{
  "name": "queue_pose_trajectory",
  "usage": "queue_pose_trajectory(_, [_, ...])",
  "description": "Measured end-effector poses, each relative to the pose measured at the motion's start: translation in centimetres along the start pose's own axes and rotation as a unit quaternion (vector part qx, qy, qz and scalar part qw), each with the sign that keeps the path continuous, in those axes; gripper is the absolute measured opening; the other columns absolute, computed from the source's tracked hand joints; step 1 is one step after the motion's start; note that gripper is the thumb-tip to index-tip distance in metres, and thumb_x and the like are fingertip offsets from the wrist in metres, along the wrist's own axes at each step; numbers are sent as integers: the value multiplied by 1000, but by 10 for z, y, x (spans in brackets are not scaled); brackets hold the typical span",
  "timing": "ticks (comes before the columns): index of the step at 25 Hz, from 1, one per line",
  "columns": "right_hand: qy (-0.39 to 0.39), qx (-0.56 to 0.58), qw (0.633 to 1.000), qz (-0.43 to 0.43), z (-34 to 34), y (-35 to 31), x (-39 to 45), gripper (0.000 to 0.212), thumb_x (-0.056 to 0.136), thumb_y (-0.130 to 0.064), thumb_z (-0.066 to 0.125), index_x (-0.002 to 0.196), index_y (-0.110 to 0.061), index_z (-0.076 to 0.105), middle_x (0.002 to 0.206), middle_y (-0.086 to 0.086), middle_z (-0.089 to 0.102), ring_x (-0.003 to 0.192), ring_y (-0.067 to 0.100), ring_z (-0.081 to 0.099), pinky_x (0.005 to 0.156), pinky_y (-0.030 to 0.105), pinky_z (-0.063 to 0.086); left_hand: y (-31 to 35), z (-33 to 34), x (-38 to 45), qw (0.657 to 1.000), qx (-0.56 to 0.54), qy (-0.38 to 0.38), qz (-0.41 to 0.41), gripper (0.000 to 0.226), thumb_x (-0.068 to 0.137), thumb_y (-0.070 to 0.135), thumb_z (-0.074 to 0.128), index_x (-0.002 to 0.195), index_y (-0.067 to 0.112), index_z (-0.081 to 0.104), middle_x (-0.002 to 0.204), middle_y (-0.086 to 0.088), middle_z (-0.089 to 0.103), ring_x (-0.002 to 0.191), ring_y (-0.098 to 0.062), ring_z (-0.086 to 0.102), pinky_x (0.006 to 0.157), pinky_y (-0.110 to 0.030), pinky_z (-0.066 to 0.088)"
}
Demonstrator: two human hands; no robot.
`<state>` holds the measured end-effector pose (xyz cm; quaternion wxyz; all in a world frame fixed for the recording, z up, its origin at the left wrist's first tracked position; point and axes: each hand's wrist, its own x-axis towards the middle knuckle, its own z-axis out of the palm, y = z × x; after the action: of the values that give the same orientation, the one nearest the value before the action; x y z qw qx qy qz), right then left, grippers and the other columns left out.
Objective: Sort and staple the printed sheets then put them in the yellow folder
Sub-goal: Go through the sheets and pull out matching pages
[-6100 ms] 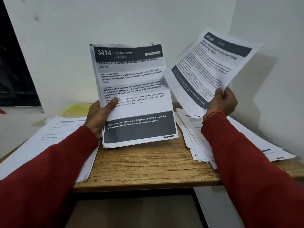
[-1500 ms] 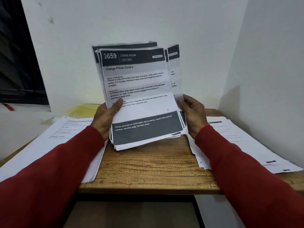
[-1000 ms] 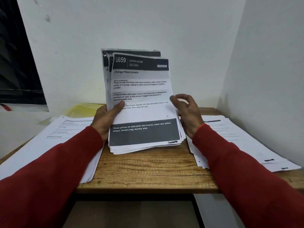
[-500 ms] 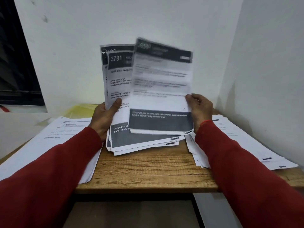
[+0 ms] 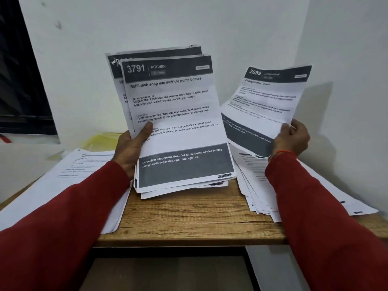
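My left hand (image 5: pixel 132 145) grips a stack of printed sheets (image 5: pixel 178 122) upright, its lower edge on the wooden table (image 5: pixel 189 219); the top sheet reads 3791 Kitchen. My right hand (image 5: pixel 291 139) pinches a single sheet (image 5: pixel 264 106) numbered 2659 Living Room, held up to the right of the stack and above the right pile (image 5: pixel 258 185). A corner of the yellow folder (image 5: pixel 100 140) shows behind my left hand, at the back of the table. No stapler is in view.
A left pile of printed sheets (image 5: pixel 73 179) lies flat under my left sleeve and overhangs the table's front edge. White walls close in behind and to the right. A dark window frame (image 5: pixel 19 80) is at the far left.
My right hand has pulled the 2659 sheet off the top of the stack and carried it to the right. The 3791 Kitchen sheet now faces me on the stack in my left hand.
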<state>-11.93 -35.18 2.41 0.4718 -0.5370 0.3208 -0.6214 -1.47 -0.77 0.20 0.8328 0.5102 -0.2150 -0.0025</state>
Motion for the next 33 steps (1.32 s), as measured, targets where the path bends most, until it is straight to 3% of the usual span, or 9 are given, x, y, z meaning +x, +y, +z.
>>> queue_pose_trajectory(5, [-236,65,970,-5,11,-12,-38,27,88,-2,66,115,-4,67,96,9,70,75,6,64,72,9,50,0,1,0,1000,-10,-13,3,39,82,31,70,118,15,67,113,-5,74,102,-24,72,80,-36,60])
queue_pose_trajectory(7, [-328,108,938,3,17,-19,-64,21,89,0,65,107,-9,67,88,4,72,68,4,66,71,18,55,-2,-1,3,1000,-10,0,-5,38,81,31,72,115,15,69,116,-9,73,107,-28,70,89,-44,58])
queue_pose_trajectory(11, [-407,203,888,74,17,-25,-86,20,92,5,59,106,-9,64,82,-1,76,71,13,71,71,29,60,-7,-4,5,1000,-9,9,-22,42,80,32,73,116,12,69,121,-14,70,113,-32,67,100,-51,52])
queue_pose_trajectory(16, [-457,242,847,124,18,-25,-95,20,94,4,57,108,-9,62,89,5,76,74,17,71,76,35,59,-9,-5,7,999,-10,-17,-47,44,92,28,65,131,6,61,125,-14,69,114,-31,67,96,-47,55])
queue_pose_trajectory(19, [-484,221,834,145,18,-26,-101,12,97,-10,58,107,-11,65,90,8,75,72,19,69,74,37,57,-10,-4,6,998,34,1,-54,32,92,28,67,118,9,67,121,-16,70,103,-29,70,91,-44,57])
queue_pose_trajectory(22, [-499,213,824,161,17,-25,-101,35,95,-35,62,112,-5,64,98,13,71,82,25,65,77,38,53,-11,-5,8,996,67,29,-45,24,89,29,71,106,11,70,113,-16,72,95,-28,71,91,-44,57])
queue_pose_trajectory(27, [-457,135,877,55,17,-24,-103,25,78,-9,81,96,-5,64,95,21,71,77,23,69,73,34,58,-11,-2,6,998,61,19,-26,21,92,27,67,107,12,69,100,-4,76,84,-18,74,79,-35,58])
queue_pose_trajectory(29, [-415,125,901,27,16,-24,-99,16,81,-11,79,80,-5,64,77,15,65,69,19,60,64,27,52,-10,2,3,999,45,-11,-26,24,95,27,62,113,12,68,103,-4,77,87,-18,74,74,-33,60])
queue_pose_trajectory(33, [-373,133,918,24,17,-24,-86,33,90,-20,69,71,5,61,68,6,52,64,15,44,59,25,38,-7,4,1,999,35,-9,-1,22,95,27,62,111,15,69,105,-6,75,85,-19,73,74,-33,61])
